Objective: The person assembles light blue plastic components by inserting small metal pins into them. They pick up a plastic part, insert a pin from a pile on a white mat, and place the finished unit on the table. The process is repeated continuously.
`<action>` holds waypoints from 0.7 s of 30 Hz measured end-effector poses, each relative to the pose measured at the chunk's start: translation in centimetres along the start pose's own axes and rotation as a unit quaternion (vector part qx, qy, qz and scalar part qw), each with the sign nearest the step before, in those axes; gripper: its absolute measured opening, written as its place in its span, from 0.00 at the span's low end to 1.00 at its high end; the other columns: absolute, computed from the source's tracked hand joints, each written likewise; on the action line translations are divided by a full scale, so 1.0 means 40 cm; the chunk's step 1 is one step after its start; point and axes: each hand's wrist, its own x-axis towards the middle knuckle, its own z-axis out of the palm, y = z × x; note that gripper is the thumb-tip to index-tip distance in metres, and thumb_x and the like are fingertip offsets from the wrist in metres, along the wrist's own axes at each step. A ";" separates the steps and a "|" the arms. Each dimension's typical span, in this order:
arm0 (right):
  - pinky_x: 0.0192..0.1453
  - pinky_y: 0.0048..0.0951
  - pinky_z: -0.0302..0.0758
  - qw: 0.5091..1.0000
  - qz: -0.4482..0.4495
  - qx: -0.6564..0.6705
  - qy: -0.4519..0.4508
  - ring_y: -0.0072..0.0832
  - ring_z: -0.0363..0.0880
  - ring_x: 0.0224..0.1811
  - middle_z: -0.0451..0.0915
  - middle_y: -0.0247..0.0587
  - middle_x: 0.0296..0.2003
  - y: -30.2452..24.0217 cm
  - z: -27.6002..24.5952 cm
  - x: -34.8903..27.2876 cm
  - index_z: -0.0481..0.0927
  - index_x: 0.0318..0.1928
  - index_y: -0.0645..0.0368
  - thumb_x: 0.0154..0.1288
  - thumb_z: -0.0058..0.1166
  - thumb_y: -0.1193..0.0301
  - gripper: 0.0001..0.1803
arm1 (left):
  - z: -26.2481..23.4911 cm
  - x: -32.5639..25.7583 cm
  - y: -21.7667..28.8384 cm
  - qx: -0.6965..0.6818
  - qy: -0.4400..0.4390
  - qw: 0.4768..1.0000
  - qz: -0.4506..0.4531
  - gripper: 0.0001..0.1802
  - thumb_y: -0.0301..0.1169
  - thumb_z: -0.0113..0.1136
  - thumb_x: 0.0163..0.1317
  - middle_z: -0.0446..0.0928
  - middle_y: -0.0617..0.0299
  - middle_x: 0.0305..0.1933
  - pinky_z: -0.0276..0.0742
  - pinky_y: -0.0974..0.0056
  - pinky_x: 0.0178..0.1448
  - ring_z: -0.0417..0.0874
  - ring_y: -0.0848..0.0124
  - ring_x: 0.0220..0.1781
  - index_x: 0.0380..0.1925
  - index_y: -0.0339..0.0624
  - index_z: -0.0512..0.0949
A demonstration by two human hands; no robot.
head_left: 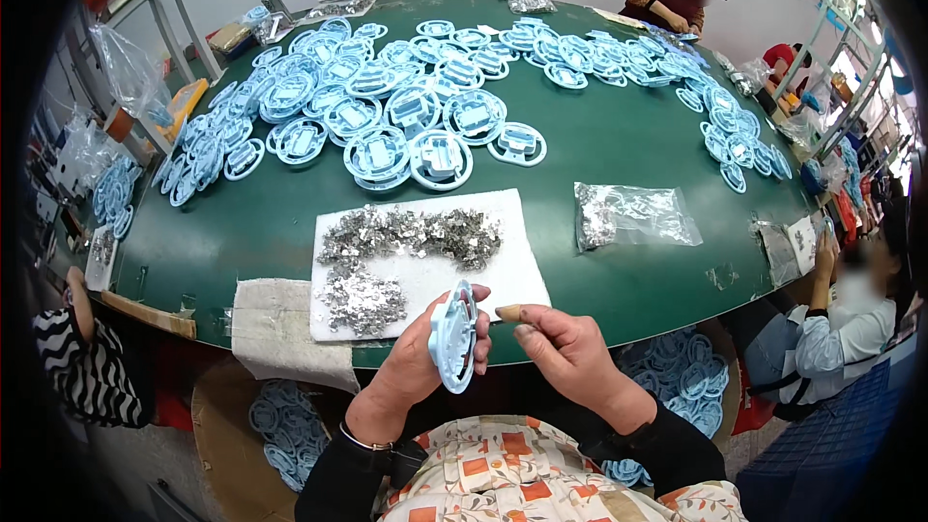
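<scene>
My left hand (pixel 410 360) grips a round light-blue plastic part (pixel 452 338), tilted up nearly on edge above the table's near side. Just to the right is my right hand (pixel 575 353), apart from the part. A tan cover wraps its index fingertip, and the thumb lies close to that finger with the others curled. Anything pinched there is too small to make out. Beyond my hands, a white foam sheet (pixel 527 275) bears piles of small silvery metal pieces (pixel 411 237).
Many similar blue parts (pixel 377 155) cover the far side of the green table (pixel 522 203). A clear bag (pixel 638 217) of metal pieces lies right of the foam, a pale cloth (pixel 290 338) left. Boxes of blue parts (pixel 691 377) flank my lap. Other people sit around the table.
</scene>
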 end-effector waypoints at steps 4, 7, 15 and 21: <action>0.45 0.24 0.86 0.999 -0.027 0.008 -0.021 0.27 0.91 0.38 0.89 0.40 0.35 -0.034 0.024 0.010 0.79 0.62 0.62 0.72 0.53 0.78 0.19 | 0.031 0.007 0.010 -0.019 -0.024 0.999 0.021 0.32 0.48 0.44 0.80 0.77 0.56 0.47 0.84 0.61 0.44 0.83 0.67 0.42 0.70 0.31 0.61; 0.39 0.26 0.85 0.998 -0.055 -0.010 -0.024 0.29 0.90 0.34 0.88 0.39 0.34 0.000 0.042 0.013 0.79 0.63 0.58 0.69 0.56 0.78 0.22 | 0.013 0.016 0.001 -0.021 -0.042 0.999 0.001 0.33 0.47 0.45 0.80 0.77 0.54 0.48 0.83 0.63 0.46 0.82 0.67 0.44 0.70 0.31 0.61; 0.27 0.31 0.74 0.983 -0.137 -0.116 -0.045 0.28 0.79 0.24 0.83 0.36 0.27 -0.040 0.025 0.002 0.80 0.61 0.57 0.61 0.67 0.71 0.27 | 0.003 0.028 -0.022 -0.023 -0.006 1.000 0.018 0.34 0.49 0.51 0.76 0.75 0.53 0.55 0.82 0.61 0.56 0.82 0.63 0.51 0.70 0.34 0.62; 0.25 0.18 0.63 0.998 0.006 0.061 0.031 0.10 0.68 0.22 0.79 0.29 0.25 -0.012 -0.046 -0.049 0.84 0.43 0.66 0.64 0.62 0.78 0.08 | 0.077 0.008 -0.015 0.162 0.133 0.977 -0.036 0.26 0.30 0.39 0.78 0.71 0.54 0.60 0.79 0.58 0.64 0.77 0.69 0.60 0.73 0.37 0.57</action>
